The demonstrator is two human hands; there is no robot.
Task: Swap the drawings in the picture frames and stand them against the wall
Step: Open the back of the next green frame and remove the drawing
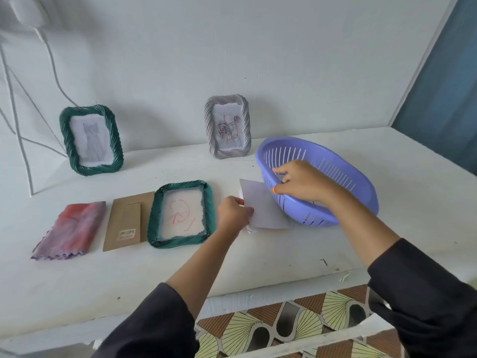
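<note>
A green frame (180,214) lies face down on the white table (144,275), open at the back, with a sheet marked in red inside it. Its brown backing board (126,220) lies just left of it. My left hand (233,215) pinches the left edge of a white sheet of paper (263,205) between the frame and the basket. My right hand (300,180) grips the near rim of the tilted purple basket (335,161). Against the wall stand a green frame with a cat drawing (91,140) and a grey frame with a rose drawing (228,126).
A folded pink and purple cloth (69,231) lies at the left of the table. A white lamp stand with its cable (18,120) rises at the far left. The table's front edge runs below my forearms, with patterned floor (284,326) beneath.
</note>
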